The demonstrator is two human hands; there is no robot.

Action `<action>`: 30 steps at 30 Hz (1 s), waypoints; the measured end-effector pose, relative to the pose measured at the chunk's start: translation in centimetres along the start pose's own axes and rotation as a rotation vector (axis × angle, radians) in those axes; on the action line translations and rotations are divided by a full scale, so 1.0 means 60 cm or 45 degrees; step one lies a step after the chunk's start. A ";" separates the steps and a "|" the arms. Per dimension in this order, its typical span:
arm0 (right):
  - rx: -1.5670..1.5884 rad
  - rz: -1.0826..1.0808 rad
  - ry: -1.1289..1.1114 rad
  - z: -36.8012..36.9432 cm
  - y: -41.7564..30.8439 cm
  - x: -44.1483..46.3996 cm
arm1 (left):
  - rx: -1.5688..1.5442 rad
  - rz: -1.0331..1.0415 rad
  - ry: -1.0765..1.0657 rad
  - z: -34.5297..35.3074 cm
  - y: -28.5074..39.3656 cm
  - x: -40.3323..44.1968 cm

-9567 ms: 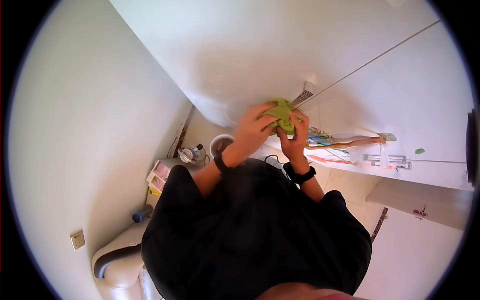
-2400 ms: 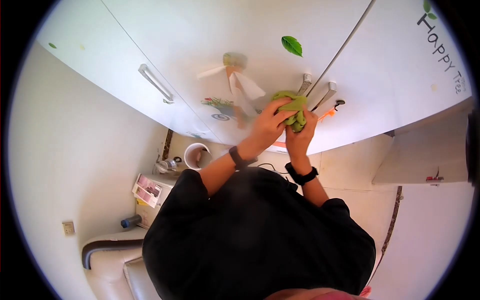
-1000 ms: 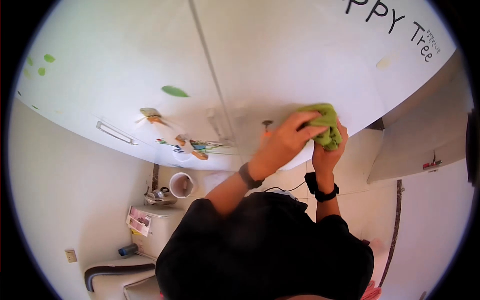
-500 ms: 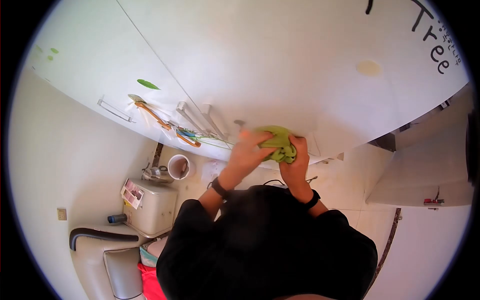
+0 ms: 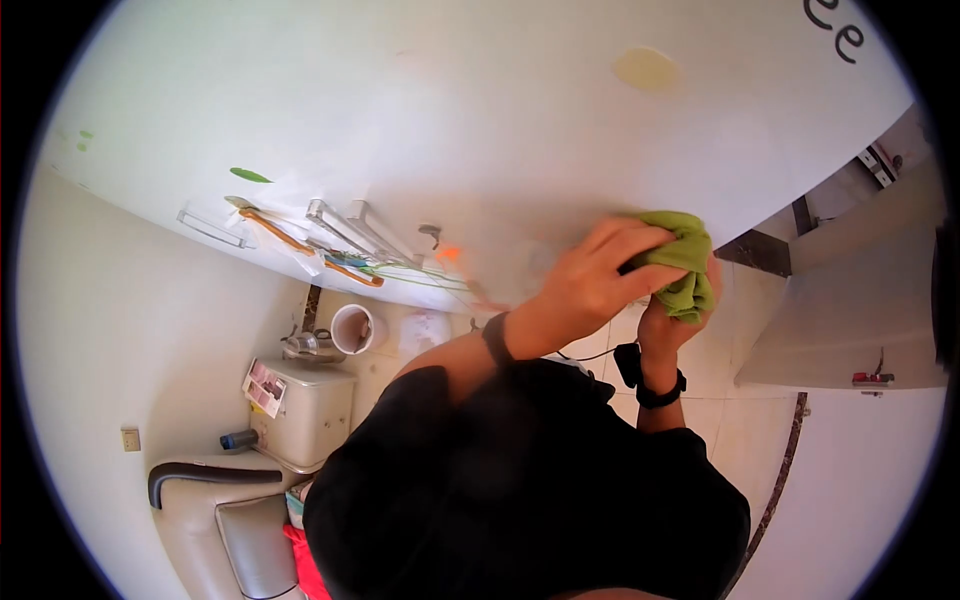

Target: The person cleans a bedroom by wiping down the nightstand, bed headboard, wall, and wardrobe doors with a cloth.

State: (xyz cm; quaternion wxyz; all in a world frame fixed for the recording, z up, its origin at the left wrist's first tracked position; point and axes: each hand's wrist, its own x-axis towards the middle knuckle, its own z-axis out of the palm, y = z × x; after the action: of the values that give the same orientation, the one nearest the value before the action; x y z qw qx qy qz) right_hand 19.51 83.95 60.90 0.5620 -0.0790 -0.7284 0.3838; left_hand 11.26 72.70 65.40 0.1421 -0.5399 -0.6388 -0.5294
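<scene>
A crumpled green cloth (image 5: 686, 262) is bunched between both hands near the right edge of a white cabinet front (image 5: 480, 120). My left hand (image 5: 598, 275) grips the cloth from the left, its fingers curled over the folds. My right hand (image 5: 668, 325) holds it from the right and below, with most of its fingers hidden behind the cloth. Dark bands circle both wrists. Whether the cloth touches the cabinet surface, I cannot tell.
Cabinet handles (image 5: 362, 232) stand out left of my hands, beside a hanging orange-brown hanger (image 5: 300, 243). Below are a white bin (image 5: 352, 330), a beige bedside cabinet (image 5: 305, 410) and a beige armchair (image 5: 185, 510). A grey door panel (image 5: 850, 330) is at the right.
Both hands have moved right along the cabinet front with the green cloth still held. The camera view has shifted, so the cabinet lettering now sits higher and mostly out of frame.
</scene>
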 end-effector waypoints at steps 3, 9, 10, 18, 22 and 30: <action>-0.064 0.078 -0.021 -0.018 0.061 -0.057 | 0.239 0.280 0.076 0.034 -0.012 -0.025; -0.080 0.324 -0.050 -0.019 0.123 -0.183 | 0.191 0.089 -0.295 0.094 -0.085 -0.149; -0.057 0.368 -0.056 -0.020 0.124 -0.192 | 0.189 0.063 -0.314 0.094 -0.085 -0.156; -0.339 0.068 -0.022 -0.043 0.050 -0.039 | 0.131 0.302 -0.024 0.059 -0.005 -0.023; -0.276 0.068 0.143 -0.053 0.035 0.008 | 0.080 0.358 0.179 0.070 0.030 0.036; -0.304 0.246 -0.051 -0.063 0.079 -0.070 | 0.150 0.319 0.055 0.099 -0.019 -0.034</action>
State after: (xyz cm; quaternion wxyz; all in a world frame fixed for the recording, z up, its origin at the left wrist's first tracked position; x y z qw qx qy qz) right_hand 22.84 86.70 54.94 0.4944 -0.2071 -0.7691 0.3482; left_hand 13.41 76.70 60.93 0.2521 -0.5946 -0.5932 -0.4807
